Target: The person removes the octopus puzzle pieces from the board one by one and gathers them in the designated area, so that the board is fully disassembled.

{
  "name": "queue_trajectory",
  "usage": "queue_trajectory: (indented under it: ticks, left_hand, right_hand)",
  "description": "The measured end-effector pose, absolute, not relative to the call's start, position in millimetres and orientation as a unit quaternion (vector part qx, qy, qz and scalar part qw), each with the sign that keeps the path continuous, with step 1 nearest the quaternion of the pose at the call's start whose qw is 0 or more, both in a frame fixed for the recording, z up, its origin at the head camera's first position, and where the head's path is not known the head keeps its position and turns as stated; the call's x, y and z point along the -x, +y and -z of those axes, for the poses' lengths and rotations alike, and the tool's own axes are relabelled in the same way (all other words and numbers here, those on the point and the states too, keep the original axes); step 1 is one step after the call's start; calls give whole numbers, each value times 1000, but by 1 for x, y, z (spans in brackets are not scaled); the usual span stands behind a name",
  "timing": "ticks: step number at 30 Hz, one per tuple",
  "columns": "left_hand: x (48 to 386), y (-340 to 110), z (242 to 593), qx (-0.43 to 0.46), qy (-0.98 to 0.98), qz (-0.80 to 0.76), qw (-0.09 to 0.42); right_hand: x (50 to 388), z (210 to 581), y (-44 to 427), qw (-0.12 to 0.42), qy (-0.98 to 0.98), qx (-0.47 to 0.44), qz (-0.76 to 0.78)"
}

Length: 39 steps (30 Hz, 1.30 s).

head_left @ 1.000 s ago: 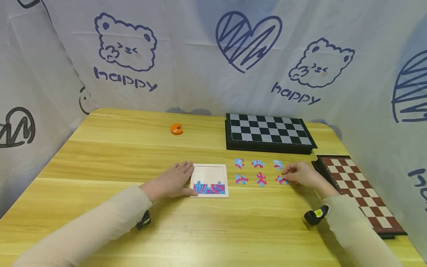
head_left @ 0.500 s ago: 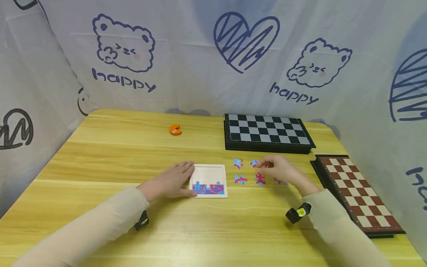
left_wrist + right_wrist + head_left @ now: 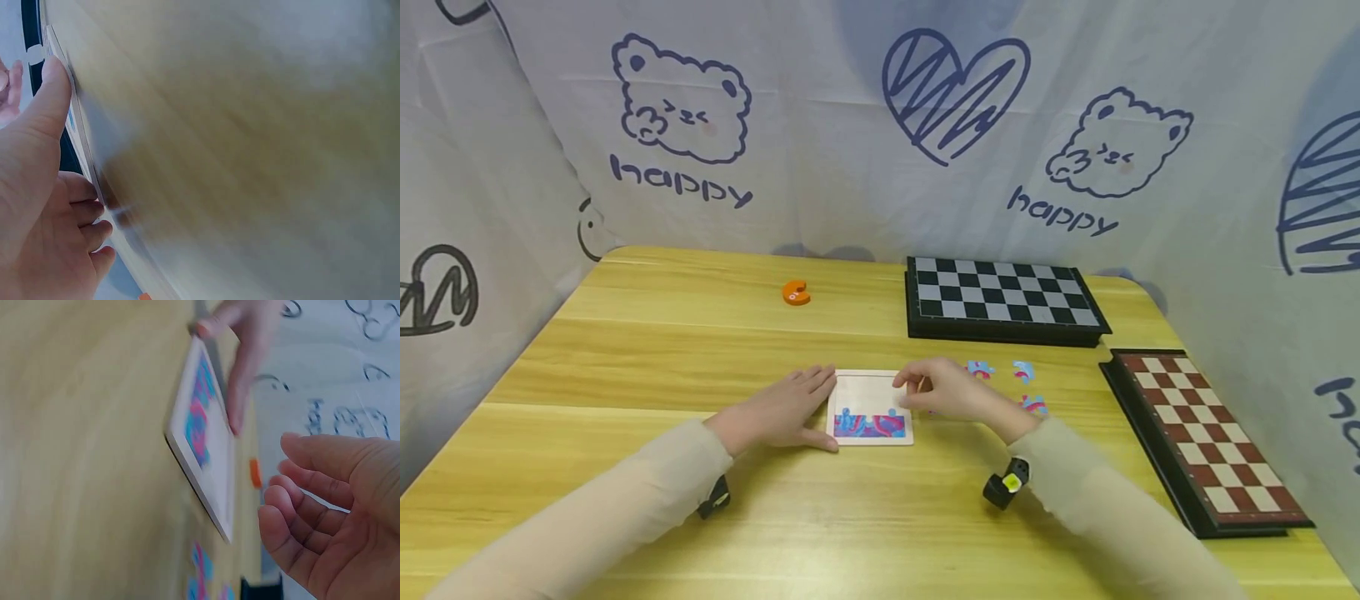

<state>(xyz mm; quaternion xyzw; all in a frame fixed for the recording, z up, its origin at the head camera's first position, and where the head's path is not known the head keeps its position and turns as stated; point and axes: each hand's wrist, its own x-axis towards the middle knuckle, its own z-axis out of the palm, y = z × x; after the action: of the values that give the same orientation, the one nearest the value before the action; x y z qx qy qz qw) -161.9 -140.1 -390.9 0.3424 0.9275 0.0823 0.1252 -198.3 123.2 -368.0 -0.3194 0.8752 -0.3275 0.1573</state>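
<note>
In the head view, a small white-framed puzzle tray [image 3: 871, 444] lies on the table, its bottom row filled with blue and pink pieces [image 3: 869, 426]. My left hand [image 3: 778, 410] rests flat along the tray's left side, fingertips and thumb against its edge. Over the tray's right edge hovers my right hand [image 3: 946, 390], fingers loosely bent. The right wrist view shows nothing between the fingers of this right hand [image 3: 331, 512]. Loose jigsaw pieces lie right of the tray, including an upper middle one [image 3: 980, 369], an upper right one [image 3: 1023, 372] and a lower right one [image 3: 1033, 404]; others are hidden behind the right hand.
A black-and-white chessboard box [image 3: 1006, 298] stands at the back. Along the right side lies a brown-and-white chessboard [image 3: 1213, 433]. A small orange C-shaped object [image 3: 796, 292] sits farther back on the wooden table [image 3: 700, 333]. A printed cloth [image 3: 820, 125] hangs behind.
My right hand has moved left from the lower right piece, across the loose pieces, to the tray's right edge. The visible loose pieces stay in place. My left hand stays at the tray.
</note>
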Motion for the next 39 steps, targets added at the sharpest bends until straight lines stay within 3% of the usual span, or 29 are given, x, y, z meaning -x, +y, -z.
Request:
queue_trajectory:
  ticks: [9,18,27,39]
  left_hand:
    - [162,-140,391,-344,927,-82,122]
    - [162,-139,392,-350,927,-69,114]
    - [161,-138,390,-356,925,-68,112]
    - [162,-139,390,-352,927,-67,115]
  right_hand:
    - [188,381,84,191,870,347,295]
    - [184,388,66,150,869,410,234]
    - [183,394,60,146,880,408,196]
    - [183,396,65,145,864,381,295]
